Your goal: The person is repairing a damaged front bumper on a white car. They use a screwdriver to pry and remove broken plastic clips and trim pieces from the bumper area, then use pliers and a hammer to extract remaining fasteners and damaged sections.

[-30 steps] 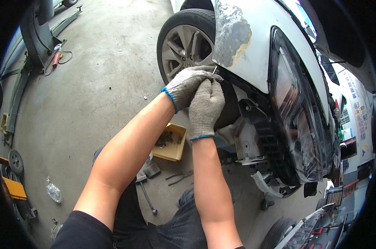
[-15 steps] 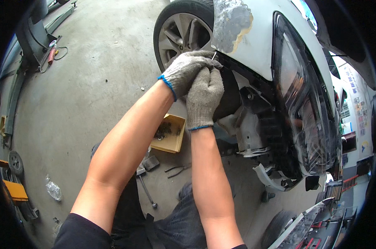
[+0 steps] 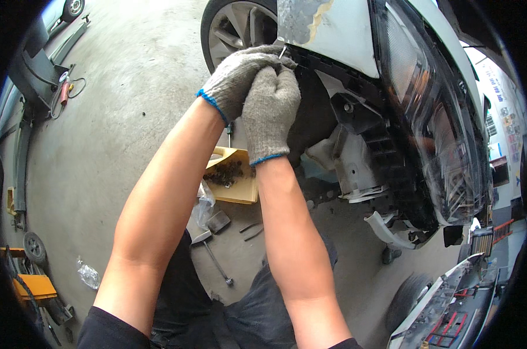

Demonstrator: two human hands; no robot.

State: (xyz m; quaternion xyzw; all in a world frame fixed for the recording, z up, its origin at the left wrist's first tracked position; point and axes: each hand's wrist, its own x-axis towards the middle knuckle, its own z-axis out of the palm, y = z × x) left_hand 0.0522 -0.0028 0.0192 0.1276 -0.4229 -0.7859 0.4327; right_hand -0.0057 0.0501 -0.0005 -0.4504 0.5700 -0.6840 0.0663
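Your gloved left hand (image 3: 235, 78) and right hand (image 3: 271, 110) press together, fingers curled shut around a thin metal tool (image 3: 282, 52); only its tip shows, at the lower edge of the white fender (image 3: 339, 35). Wheel (image 3: 234, 26) just behind. Below, on the concrete floor (image 3: 118, 116): a yellow tray (image 3: 240, 186) of small parts.
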